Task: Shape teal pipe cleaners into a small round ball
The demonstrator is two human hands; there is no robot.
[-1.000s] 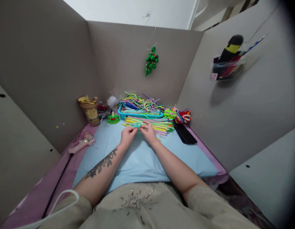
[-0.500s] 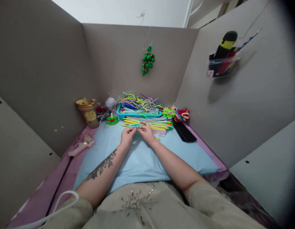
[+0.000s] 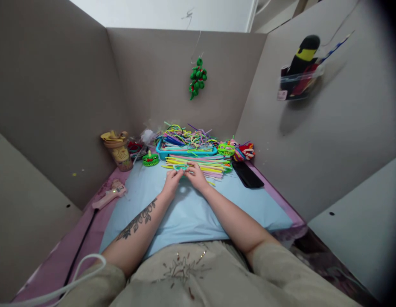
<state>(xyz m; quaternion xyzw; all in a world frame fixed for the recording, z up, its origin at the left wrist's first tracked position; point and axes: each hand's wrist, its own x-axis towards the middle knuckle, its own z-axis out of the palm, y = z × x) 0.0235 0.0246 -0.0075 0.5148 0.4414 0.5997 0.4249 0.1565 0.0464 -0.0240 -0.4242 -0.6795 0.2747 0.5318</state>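
Observation:
Over the front of a bundle of pastel pipe cleaners (image 3: 211,160), both my hands meet at a bent turquoise pipe cleaner (image 3: 181,167). My left hand (image 3: 173,179) pinches it from the left between thumb and fingers. From the other side my right hand (image 3: 195,175) grips it, with the index finger reaching over the top. The fingers partly hide the turquoise piece, so its full shape cannot be made out. The bundle of pink, yellow, green and lilac lengths lies just behind my fingers on the light blue cover (image 3: 198,213).
A turquoise tray (image 3: 166,154) heaped with pipe cleaners stands behind. Left are a green figure (image 3: 150,159), a cup (image 3: 118,153) and a pink glue gun (image 3: 111,196) with its cord. A black phone-like slab (image 3: 248,175) lies right; a clear holder (image 3: 300,87) hangs on the wall.
The turquoise piece shows a more open, loop-like outline between my fingers. My hands have shifted only slightly, and the camera view has tilted a little.

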